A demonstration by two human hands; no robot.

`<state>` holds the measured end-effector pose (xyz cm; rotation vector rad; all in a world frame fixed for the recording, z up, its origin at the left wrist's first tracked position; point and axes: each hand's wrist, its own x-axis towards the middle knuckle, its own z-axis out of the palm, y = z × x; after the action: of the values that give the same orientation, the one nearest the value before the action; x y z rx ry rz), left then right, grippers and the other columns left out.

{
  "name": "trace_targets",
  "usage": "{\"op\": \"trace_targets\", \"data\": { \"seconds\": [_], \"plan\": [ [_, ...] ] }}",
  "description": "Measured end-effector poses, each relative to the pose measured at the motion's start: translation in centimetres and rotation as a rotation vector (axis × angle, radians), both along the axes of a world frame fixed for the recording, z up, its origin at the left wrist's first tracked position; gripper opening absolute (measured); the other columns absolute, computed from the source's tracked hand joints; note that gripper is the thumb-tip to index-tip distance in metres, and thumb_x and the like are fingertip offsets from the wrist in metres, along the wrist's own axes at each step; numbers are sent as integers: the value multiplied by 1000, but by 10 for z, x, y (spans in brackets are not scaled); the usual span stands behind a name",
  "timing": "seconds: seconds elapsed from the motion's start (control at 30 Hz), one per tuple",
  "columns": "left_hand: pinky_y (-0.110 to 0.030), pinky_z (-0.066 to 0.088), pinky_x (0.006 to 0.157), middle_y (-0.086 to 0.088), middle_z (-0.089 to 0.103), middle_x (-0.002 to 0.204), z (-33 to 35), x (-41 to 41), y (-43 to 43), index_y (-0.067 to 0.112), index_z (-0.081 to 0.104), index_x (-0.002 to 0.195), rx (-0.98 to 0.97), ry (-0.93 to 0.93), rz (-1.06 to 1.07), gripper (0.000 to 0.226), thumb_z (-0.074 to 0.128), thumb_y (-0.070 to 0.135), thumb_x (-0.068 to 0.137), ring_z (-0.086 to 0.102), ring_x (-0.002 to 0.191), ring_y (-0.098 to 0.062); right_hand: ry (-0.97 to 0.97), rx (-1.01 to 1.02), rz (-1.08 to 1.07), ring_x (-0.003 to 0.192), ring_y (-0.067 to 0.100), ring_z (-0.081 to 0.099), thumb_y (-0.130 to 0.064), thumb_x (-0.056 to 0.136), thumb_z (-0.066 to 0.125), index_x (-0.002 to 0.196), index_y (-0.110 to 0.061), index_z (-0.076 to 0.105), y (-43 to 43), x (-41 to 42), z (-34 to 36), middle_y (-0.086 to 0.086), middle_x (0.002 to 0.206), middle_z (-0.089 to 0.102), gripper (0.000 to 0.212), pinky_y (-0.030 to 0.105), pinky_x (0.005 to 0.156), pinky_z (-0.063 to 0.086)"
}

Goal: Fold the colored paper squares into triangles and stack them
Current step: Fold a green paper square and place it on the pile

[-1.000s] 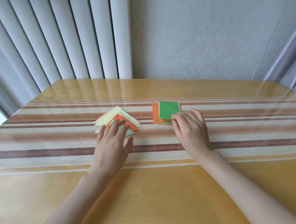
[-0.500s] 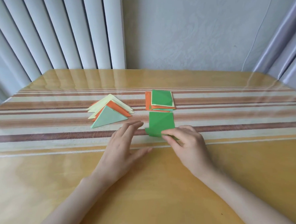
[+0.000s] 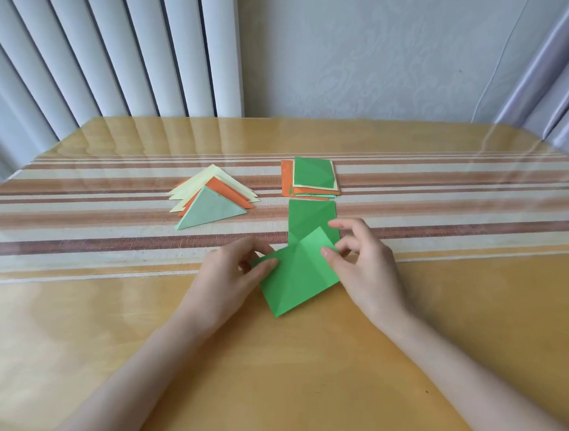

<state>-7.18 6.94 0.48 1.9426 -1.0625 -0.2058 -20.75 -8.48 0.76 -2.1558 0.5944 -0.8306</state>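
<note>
Green sheet [image 3: 296, 277] is held near centre, pinched at its left corner by left hand [image 3: 227, 277] and right corner by right hand [image 3: 365, 270]. Align opposite corners exactly before creasing; triangles [image 3: 210, 206] lie far left

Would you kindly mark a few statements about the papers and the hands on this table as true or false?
1. The left hand and the right hand both pinch the green square. True.
2. The top piece of the triangle stack is orange. False: it is pale green, with orange showing beneath it.
3. A green sheet lies on top of the square stack. True.
4. The triangle stack lies to the right of the square stack. False: it lies to its left, apart from it.
</note>
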Motion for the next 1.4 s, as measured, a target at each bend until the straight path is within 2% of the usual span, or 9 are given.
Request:
{"op": "trace_targets", "data": {
  "seconds": [0.1,0.2,0.4,0.57,0.77,0.9,1.03,1.2,1.4],
  "plan": [
    [-12,38,65,11,57,74,-5,-2,3,24,63,103,85,-146,-2,13,65,25,90,49,69,0,155,-312,-13,94,18,48,-5,80,74,119,-11,62,-3,0,-8,-1,90,61,41,36,86,42],
    [-34,45,78,5,55,94,-11,2,5,22,67,107,135,-351,-33,27,60,34,84,48,86,-13,187,-466,106,100,21,46,3,78,72,108,-15,72,-7,1,-13,4,104,63,35,36,88,39],
    [-48,43,95,5,54,116,-10,8,10,20,70,110,108,-222,-93,58,30,3,71,52,111,-20,217,-481,213,98,23,61,12,78,60,101,-13,75,-9,-4,-13,0,104,71,37,32,93,33],
    [-15,34,104,11,49,132,-8,15,15,25,64,119,65,-79,-285,64,29,-2,72,45,126,-4,305,-345,297,123,6,46,7,90,51,113,-14,70,-9,-9,-3,-4,126,63,36,32,114,16],
    [-17,44,96,15,56,125,-7,19,12,31,65,103,30,-34,-385,20,55,24,87,48,121,5,294,-292,348,135,13,38,5,92,47,116,-14,67,-10,-5,-6,-5,131,59,36,36,117,21],
    [-34,41,95,7,67,108,-5,16,11,15,67,95,-11,-502,-274,20,52,29,92,60,104,-11,70,-299,278,121,14,47,-25,94,48,110,-12,70,-11,-5,3,-2,119,65,30,26,105,33],
    [-34,42,87,0,64,84,2,5,10,11,67,93,12,-841,-255,12,56,16,93,61,77,-24,113,-462,420,97,10,51,-60,86,48,104,-12,70,2,-8,9,-6,98,66,56,24,90,36],
    [-28,44,81,3,63,86,-3,-2,11,14,65,95,49,-704,-387,26,49,35,94,59,78,-19,155,-724,435,92,14,55,-35,87,54,88,-17,74,-1,-8,-7,-7,89,68,27,24,90,35],
    [-29,42,89,8,63,108,-9,10,15,19,70,101,114,-520,-362,40,47,51,91,57,96,-10,197,-708,444,105,13,53,-33,87,53,97,-17,76,-15,-30,-11,-6,105,70,30,31,93,38]
  ]
}}
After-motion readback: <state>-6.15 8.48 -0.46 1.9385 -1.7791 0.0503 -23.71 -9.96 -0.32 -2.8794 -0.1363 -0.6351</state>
